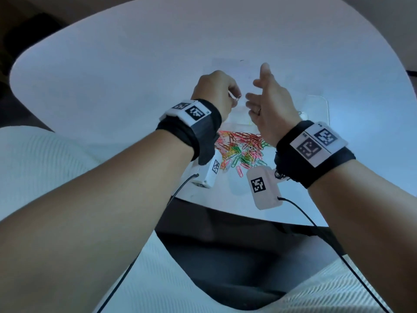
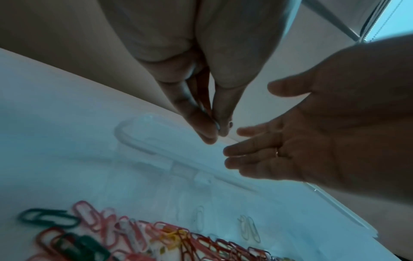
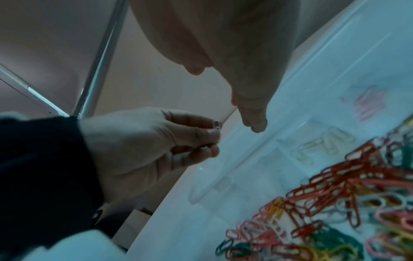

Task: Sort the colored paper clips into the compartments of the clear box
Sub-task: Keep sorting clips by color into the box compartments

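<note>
A heap of coloured paper clips [image 1: 241,150] lies on the white table, near the front edge. Behind it stands the clear box [image 2: 154,141], low and hard to see. One compartment holds a few pale clips [image 3: 324,146], another some pink clips [image 3: 368,104]. My left hand [image 1: 235,99] hovers over the box and pinches a small clip [image 1: 235,98] between thumb and fingertips; its colour is unclear. Just to its right, my right hand [image 1: 255,86] is raised with straight spread fingers [image 2: 236,151], palm toward the left hand, holding nothing.
A clear flat lid [image 1: 316,107] lies on the table to the right of the box. The round white table [image 1: 112,75] stretches bare to the left and back. Its front edge runs just behind my wrists, with my lap below.
</note>
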Demonstrator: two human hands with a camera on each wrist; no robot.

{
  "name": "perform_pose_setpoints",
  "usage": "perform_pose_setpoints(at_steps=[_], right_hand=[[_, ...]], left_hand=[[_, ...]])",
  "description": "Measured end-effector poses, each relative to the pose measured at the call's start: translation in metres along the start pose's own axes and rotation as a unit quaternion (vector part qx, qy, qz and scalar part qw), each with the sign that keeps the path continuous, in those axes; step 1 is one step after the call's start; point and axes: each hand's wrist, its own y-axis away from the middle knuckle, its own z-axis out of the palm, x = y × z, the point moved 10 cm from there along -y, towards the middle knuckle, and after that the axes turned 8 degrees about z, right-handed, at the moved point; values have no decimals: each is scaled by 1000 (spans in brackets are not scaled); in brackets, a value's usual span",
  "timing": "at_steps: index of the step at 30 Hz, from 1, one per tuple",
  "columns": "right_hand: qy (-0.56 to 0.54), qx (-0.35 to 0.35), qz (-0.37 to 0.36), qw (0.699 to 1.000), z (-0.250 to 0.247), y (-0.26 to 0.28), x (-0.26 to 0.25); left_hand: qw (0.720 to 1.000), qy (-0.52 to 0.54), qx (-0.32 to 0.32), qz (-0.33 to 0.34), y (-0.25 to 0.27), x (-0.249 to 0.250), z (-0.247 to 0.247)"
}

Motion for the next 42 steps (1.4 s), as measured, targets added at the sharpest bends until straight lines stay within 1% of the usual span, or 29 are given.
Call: perform_pose_setpoints(at_steps=[4,8,11,13,15,17,18,20,21,23,26,28,30,32,34,36,38,40,42], right_hand=[[-12,4,-21,1000,-17,11,-7],[-2,13,-48,999,-38,30,-8],[57,18,-73,996,-52,44,-7],[138,7,-82,987,-57,52,-1],[255,0,-83,963,-60,59,10],[392,-10,-83,916,-60,68,28],[454,-15,-80,887,-61,72,39],[550,-21,-73,831,-65,77,61],[575,-25,-70,815,-66,78,72],[586,-26,-70,807,-67,76,83],[578,10,-97,810,-68,64,78],[567,42,-111,815,-71,56,69],[562,52,-119,817,-72,51,65],[561,42,-126,817,-70,49,65],[563,14,-134,815,-62,51,69],[578,-12,-139,804,-53,53,78],[590,-16,-142,795,-48,53,86],[603,-17,-145,784,-43,53,92],[615,-20,-152,774,-39,54,95]], left_hand=[[998,-47,-38,-2,-8,7,19],[997,-50,-63,-1,-6,7,27],[996,-48,-61,33,1,16,21],[995,-54,-53,61,10,26,14],[992,-69,-59,85,24,35,11],[986,-95,-87,102,45,42,17],[981,-113,-110,111,58,43,23],[965,-151,-175,123,85,37,41],[955,-171,-209,125,99,31,52],[935,-209,-257,126,115,16,70],[923,-233,-276,131,114,6,86],[925,-235,-266,136,105,7,89],[934,-231,-239,133,96,6,84],[941,-226,-217,127,88,1,76],[942,-219,-211,142,87,0,75],[929,-224,-233,182,92,5,84],[908,-232,-269,224,102,12,101],[885,-255,-298,253,111,12,118],[867,-289,-307,267,115,9,128]])
